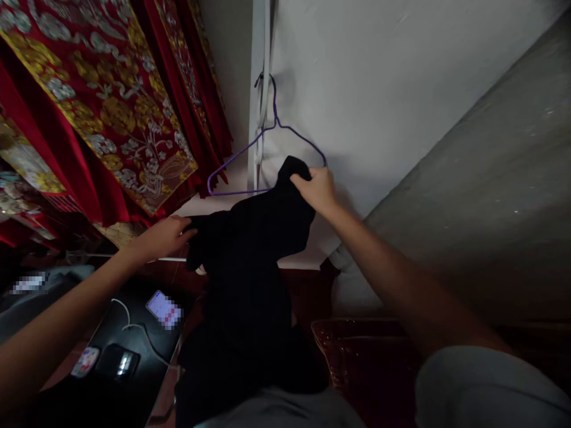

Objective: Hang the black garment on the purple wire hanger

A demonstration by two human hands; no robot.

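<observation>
black garment (250, 238): two-point hold

the garment, dark and softly creased, spans in front of the purple hanger (236, 156), hiding part of its lower bar. left hand (172, 233) and right hand (320, 187): fingers clamped on opposite upper edges. bare wall (379, 89) extends right; the bench (143, 380) edge sits lower left.

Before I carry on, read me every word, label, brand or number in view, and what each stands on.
No text is readable.
Lit phone: screen partly blocked out, markings unreadable.
Pale patch, far left: pixelated, unreadable.
Small pale object beside a dark item: markings too blurred.
Black garment and purple hanger: no lettering visible.
</observation>
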